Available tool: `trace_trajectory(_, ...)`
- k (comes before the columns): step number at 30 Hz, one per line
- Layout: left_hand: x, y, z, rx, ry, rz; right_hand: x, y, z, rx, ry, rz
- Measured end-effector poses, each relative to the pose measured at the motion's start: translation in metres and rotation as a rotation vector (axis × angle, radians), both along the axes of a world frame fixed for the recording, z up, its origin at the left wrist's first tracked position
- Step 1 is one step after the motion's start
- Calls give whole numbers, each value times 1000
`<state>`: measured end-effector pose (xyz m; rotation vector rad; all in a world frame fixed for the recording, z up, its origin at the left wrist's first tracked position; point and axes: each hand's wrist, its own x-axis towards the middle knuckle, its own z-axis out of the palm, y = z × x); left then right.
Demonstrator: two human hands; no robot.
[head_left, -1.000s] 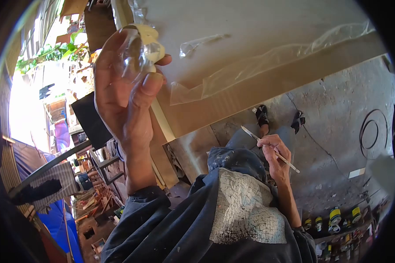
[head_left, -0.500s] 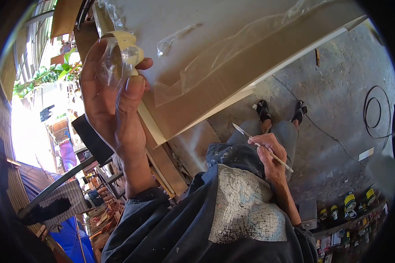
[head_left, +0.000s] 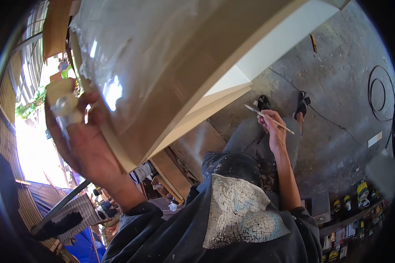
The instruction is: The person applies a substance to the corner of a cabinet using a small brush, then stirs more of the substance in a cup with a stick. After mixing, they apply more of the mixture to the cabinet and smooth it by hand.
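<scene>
My left hand [head_left: 92,151] is raised at the left corner of a large pale box-like furniture piece [head_left: 180,94]. Its fingers curl round a cream-coloured roll [head_left: 59,90] with clear plastic on it; motion blurs the fingers. Glossy clear plastic film [head_left: 105,57] covers part of the top, close to that hand. Lower down, over my lap, my right hand [head_left: 274,127] is closed on a slim pale-handled paintbrush [head_left: 253,110], its tip pointing up and left, apart from the furniture.
A thin cable [head_left: 329,120] crosses the concrete floor [head_left: 338,74] beside my sandalled feet [head_left: 302,101]. At the right lies a coiled hose [head_left: 375,90]. Cans [head_left: 362,193] and bottles stand on a shelf at lower right. Wooden boards [head_left: 171,166] lie below the furniture.
My left hand with the roll has moved left and down. The furniture fills more of the view and more of its white side shows. The right hand still holds the paintbrush, slightly higher.
</scene>
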<state>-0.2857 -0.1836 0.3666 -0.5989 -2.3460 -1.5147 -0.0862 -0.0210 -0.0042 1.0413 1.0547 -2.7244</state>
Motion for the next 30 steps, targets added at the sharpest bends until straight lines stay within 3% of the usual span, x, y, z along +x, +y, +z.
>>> trace_trajectory(9,-1,-18,3,8,-68,-113,-15,-17,-42,-14,-43,-8)
trace_trajectory(13,-1,9,-6,-108,58,30,-16,-17,-49,-47,-31,-27)
trace_trajectory(19,3,23,-8,-189,-24,110,-17,-18,-58,-40,-42,7)
trace_trajectory(22,4,29,-8,-386,13,172,-16,-18,-60,-7,-43,9)
trace_trajectory(25,7,37,-11,-362,-25,251,-15,-15,-64,-30,-40,-19)
trace_trajectory(30,6,33,1,-506,-108,189,-13,-5,-61,-18,-18,-17)
